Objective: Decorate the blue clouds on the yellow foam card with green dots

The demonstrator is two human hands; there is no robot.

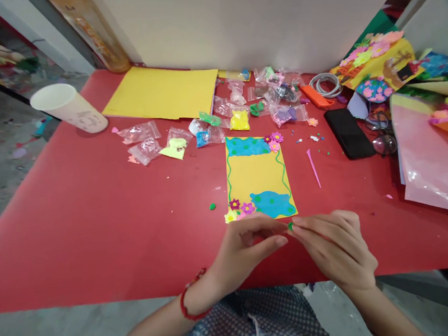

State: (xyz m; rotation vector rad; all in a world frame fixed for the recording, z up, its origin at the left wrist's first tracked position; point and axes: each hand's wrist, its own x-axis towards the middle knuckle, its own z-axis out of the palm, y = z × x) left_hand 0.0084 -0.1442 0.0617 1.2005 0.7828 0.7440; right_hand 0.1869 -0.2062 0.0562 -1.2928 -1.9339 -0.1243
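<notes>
Pinched in the fingertips of my right hand (335, 247) is a small green piece of modelling clay (291, 226). My left hand (250, 249) reaches across to it, index finger close to or touching the green piece, thumb held apart. Just beyond both hands lies a yellow card (254, 173), decorated with blue clay patches (272, 204), green dots, wavy green lines and small flowers (247, 208) at two corners. Another green lump of clay (212, 206) rests on the red table left of the card. A pink modelling tool (313, 168) lies to its right.
Bags of coloured clay (239, 119) crowd the back of the red table (96, 226), beside yellow sheets (162, 92). A white paper cup (70, 108) leans at the far left. On the right are a black phone (349, 133), glasses (384, 143) and a pink folder (434, 155).
</notes>
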